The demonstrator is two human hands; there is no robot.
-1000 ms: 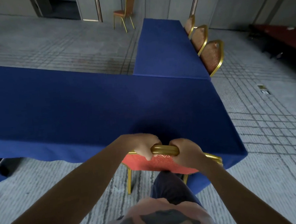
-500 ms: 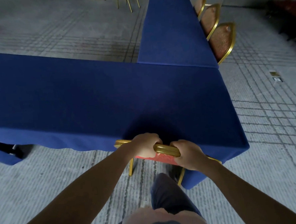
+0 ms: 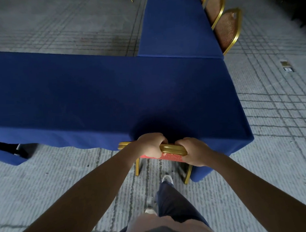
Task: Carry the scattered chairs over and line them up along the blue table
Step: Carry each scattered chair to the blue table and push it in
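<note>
At the blue table (image 3: 111, 93), hands (image 3: 151, 145) (image 3: 194, 153) grip a chair (image 3: 172, 147) (gold-framed).

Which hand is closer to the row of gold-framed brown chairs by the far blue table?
Right. The right hand grips the red chair's gold top rail nearest the chair row; the left hand grips it farther left.

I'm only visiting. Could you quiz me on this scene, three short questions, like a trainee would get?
1. True or false: the left hand and right hand both grip the chair's gold top rail.
2. How many chair backs line the far table's right side? A one, B three, C five.
3. Fill in: the gripped chair's back padding is ___.
Key: 1 true; 2 B; 3 red.
</note>
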